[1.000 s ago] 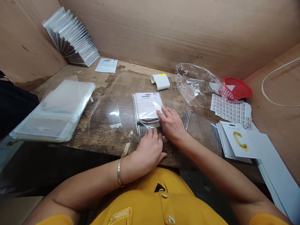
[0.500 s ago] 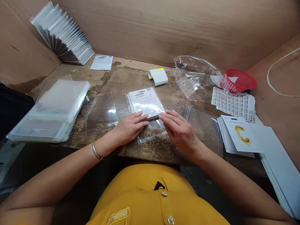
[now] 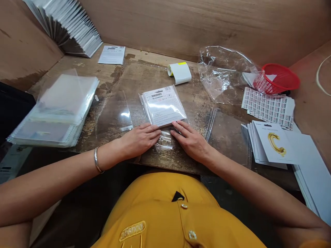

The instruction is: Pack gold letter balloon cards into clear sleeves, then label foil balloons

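Observation:
In the middle of the table lies a small stack of white printed cards in clear plastic sleeves (image 3: pixel 165 108), printed side up with a hang hole at the far end. A clear plastic flap (image 3: pixel 164 140) extends from its near edge toward me. My left hand (image 3: pixel 141 140) rests at the near left corner, fingers stretched and lying flat by the edge. At the near right corner is my right hand (image 3: pixel 191 140), its fingers extended, the fingertips touching the stack's edge. Neither hand is wrapped round anything.
Loose clear sleeves (image 3: pixel 113 112) lie left of the stack, beside a thick pile of sleeves (image 3: pixel 64 103). Behind are a label roll (image 3: pixel 181 73) and crumpled plastic (image 3: pixel 219 82). At right are a red basket (image 3: pixel 280 77), sticker sheets (image 3: pixel 269 106) and balloon cards (image 3: pixel 275 143).
The camera view has shifted, so the table items appear higher. My right fingers have slid a little along the near edge, and less of the clear flap shows between my hands.

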Demonstrator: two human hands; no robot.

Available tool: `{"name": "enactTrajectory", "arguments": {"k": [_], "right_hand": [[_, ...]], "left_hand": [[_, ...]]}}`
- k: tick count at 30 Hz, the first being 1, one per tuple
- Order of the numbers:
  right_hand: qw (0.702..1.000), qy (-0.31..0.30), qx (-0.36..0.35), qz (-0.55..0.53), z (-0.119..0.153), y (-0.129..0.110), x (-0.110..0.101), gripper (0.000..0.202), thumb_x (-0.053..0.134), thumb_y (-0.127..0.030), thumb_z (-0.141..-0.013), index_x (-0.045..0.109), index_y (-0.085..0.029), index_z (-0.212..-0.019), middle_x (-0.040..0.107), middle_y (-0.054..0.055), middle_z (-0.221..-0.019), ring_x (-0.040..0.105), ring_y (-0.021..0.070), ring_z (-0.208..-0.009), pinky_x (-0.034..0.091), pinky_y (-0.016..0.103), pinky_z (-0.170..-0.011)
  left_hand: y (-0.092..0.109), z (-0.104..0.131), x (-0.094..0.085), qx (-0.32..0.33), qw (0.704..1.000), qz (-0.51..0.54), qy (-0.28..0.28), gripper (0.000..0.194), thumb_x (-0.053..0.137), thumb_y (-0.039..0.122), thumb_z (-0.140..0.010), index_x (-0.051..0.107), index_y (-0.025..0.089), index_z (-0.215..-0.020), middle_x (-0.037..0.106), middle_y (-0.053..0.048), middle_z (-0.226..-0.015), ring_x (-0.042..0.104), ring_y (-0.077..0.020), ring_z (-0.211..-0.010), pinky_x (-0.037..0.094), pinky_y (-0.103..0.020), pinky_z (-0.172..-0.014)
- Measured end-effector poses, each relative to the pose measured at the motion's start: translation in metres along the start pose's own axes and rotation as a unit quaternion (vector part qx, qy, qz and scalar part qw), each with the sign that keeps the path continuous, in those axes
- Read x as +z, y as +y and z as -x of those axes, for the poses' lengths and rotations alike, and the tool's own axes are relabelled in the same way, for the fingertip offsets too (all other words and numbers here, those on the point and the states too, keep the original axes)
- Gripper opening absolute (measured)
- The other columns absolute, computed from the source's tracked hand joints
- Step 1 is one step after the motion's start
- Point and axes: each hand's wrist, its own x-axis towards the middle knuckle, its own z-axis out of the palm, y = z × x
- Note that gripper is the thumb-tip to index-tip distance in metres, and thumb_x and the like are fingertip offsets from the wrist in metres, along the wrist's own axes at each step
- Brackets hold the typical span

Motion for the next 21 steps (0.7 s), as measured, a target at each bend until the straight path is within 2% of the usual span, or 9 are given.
{"name": "enactTrajectory", "arguments": {"k": [3,6,9,11,14,16,18,21], "right_hand": [[1.000,0.024,0.007,-0.014,0.001,0.000,0.004,0.032,0.038,-0.014,-0.097,0.065,-0.012,-0.113,0.057,0.018,-0.130,0.051,0.0260,-0.123,0.052,0.045,-0.097],[0.999,0.028,-0.001,-0.021,0.003,0.005,0.010,0.029,0.042,-0.015,-0.096,0.065,-0.012,-0.112,0.062,0.016,-0.117,0.056,0.0241,-0.110,0.054,0.041,-0.091],[0.999,0.019,-0.023,-0.040,0.002,0.010,0.009,0.027,0.045,-0.015,-0.095,0.064,-0.009,-0.112,0.066,0.014,-0.104,0.058,0.0217,-0.099,0.053,0.036,-0.089],[0.998,0.003,-0.017,-0.056,-0.002,0.009,0.001,0.025,0.045,-0.016,-0.095,0.065,-0.009,-0.109,0.067,0.013,-0.098,0.058,0.0208,-0.094,0.053,0.034,-0.086],[0.998,-0.042,0.015,-0.043,-0.014,-0.007,-0.019,0.023,0.045,-0.016,-0.095,0.068,-0.013,-0.094,0.066,0.012,-0.088,0.056,0.0213,-0.084,0.052,0.034,-0.076],[0.998,-0.035,0.029,-0.049,-0.023,-0.023,-0.028,0.024,0.045,-0.014,-0.094,0.067,-0.014,-0.085,0.065,0.012,-0.087,0.054,0.0219,-0.085,0.050,0.035,-0.077],[0.993,-0.010,0.051,-0.108,-0.028,-0.040,-0.027,0.018,0.050,-0.014,-0.091,0.066,-0.014,-0.084,0.065,0.011,-0.092,0.055,0.0216,-0.089,0.050,0.035,-0.082],[0.968,0.004,0.122,-0.218,-0.027,-0.057,-0.009,0.001,0.063,-0.017,-0.084,0.064,-0.017,-0.084,0.064,0.007,-0.092,0.057,0.0201,-0.089,0.050,0.034,-0.082]], "left_hand": [[0.002,-0.003,-0.002,0.004,1.000,0.003,-0.006,0.028,0.049,0.008,-0.090,0.066,0.008,-0.113,0.069,-0.013,-0.116,0.062,-0.0236,-0.111,0.050,-0.036,-0.094],[0.002,0.000,0.000,0.009,0.999,0.042,0.013,0.030,0.048,0.006,-0.088,0.064,0.007,-0.113,0.070,-0.014,-0.115,0.064,-0.0220,-0.106,0.053,-0.034,-0.091],[0.002,0.010,0.004,-0.003,0.995,0.099,0.029,0.037,0.048,0.005,-0.084,0.060,0.007,-0.119,0.067,-0.014,-0.121,0.063,-0.0213,-0.111,0.053,-0.035,-0.097],[0.003,0.018,0.006,-0.020,0.991,0.131,0.033,0.044,0.049,0.005,-0.081,0.058,0.008,-0.124,0.064,-0.013,-0.126,0.060,-0.0210,-0.117,0.050,-0.036,-0.101],[0.006,0.023,0.010,-0.033,0.988,0.148,0.029,0.048,0.049,0.004,-0.080,0.056,0.009,-0.127,0.062,-0.014,-0.129,0.057,-0.0206,-0.122,0.047,-0.036,-0.105],[0.008,0.023,0.011,-0.030,0.989,0.140,0.026,0.046,0.047,0.003,-0.082,0.056,0.008,-0.127,0.062,-0.014,-0.129,0.057,-0.0210,-0.122,0.047,-0.036,-0.106],[0.009,0.021,0.010,-0.029,0.991,0.129,0.024,0.044,0.046,0.003,-0.083,0.056,0.007,-0.126,0.061,-0.015,-0.130,0.057,-0.0223,-0.122,0.047,-0.036,-0.106],[0.008,0.022,0.008,-0.041,0.991,0.123,0.019,0.039,0.045,0.007,-0.086,0.057,0.009,-0.123,0.060,-0.016,-0.130,0.059,-0.0238,-0.119,0.052,-0.036,-0.098]]}}
